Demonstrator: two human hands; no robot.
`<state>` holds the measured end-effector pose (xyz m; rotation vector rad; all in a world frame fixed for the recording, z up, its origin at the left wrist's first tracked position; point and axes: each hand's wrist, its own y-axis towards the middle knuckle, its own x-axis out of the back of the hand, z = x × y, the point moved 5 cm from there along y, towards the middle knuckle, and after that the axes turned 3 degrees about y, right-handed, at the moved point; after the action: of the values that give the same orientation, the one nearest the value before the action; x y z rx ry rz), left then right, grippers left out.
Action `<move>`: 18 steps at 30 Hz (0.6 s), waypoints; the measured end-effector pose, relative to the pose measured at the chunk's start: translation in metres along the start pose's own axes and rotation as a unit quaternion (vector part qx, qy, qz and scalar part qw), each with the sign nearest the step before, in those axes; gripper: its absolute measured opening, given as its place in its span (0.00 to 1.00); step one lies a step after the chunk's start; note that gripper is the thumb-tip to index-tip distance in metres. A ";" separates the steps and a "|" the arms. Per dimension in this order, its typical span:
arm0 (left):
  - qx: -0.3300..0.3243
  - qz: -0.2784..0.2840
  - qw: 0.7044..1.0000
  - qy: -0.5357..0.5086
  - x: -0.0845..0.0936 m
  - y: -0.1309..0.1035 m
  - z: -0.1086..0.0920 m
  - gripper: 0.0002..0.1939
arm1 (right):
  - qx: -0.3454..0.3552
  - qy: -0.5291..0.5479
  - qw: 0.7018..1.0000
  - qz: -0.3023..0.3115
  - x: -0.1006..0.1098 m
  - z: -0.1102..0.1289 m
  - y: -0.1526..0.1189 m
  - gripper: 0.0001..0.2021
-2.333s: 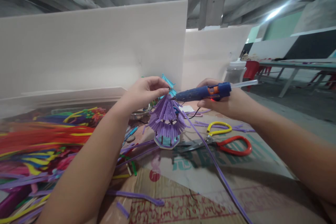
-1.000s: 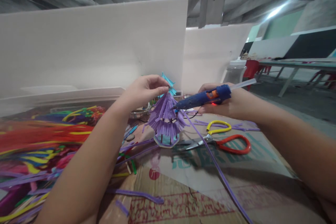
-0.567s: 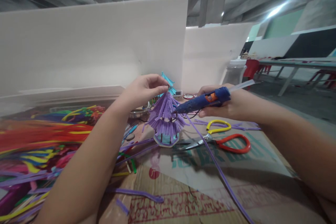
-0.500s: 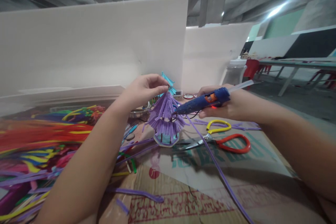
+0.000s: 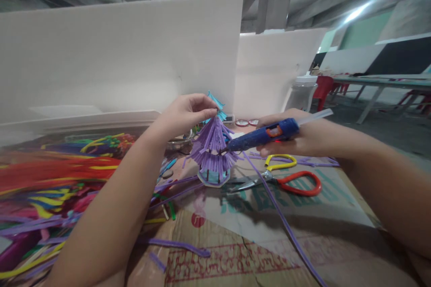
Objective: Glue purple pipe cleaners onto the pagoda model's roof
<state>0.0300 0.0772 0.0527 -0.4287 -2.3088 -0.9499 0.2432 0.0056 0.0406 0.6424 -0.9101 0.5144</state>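
A small purple pagoda model [image 5: 215,143] with two tiers of pipe-cleaner roof stands upright on a pale octagonal base. Thumb and fingers of my left hand [image 5: 195,110] pinch its tip from above. My right hand [image 5: 286,132] is wrapped round a blue hot glue gun [image 5: 262,135], a clear glue stick poking from its back end. The gun's nozzle points left, at or very near the edge of the upper roof tier; whether it touches I cannot tell. A turquoise roofed piece [image 5: 217,103] shows behind the model's tip.
Scissors [image 5: 269,177] with one yellow and one red handle lie right of the model. A long purple pipe cleaner [image 5: 286,228] crosses the board. Colourful pipe cleaners [image 5: 60,170] pile up at left. A clear jar [image 5: 303,92] stands behind my right hand; white panels [image 5: 134,58] rise at the back.
The glue gun has shifted slightly right and down, its nozzle lower along the roof's edge. My left hand still pinches the tip, and the model stays in place.
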 end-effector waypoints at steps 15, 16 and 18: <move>-0.010 0.005 1.000 -0.010 0.000 0.000 0.001 0.10 | 0.002 -0.032 0.998 -0.047 0.003 -0.002 -0.001 0.20; -0.009 0.005 1.000 -0.009 0.000 0.000 0.000 0.10 | -0.002 -0.039 0.998 -0.048 0.003 -0.002 -0.001 0.20; -0.007 0.005 1.000 -0.007 -0.001 0.000 0.000 0.10 | -0.009 -0.048 0.998 -0.045 0.003 -0.002 -0.001 0.20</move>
<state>0.0302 0.0768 0.0522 -0.4539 -2.3117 -0.9604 0.2468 0.0066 0.0414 0.6929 -0.9712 0.3975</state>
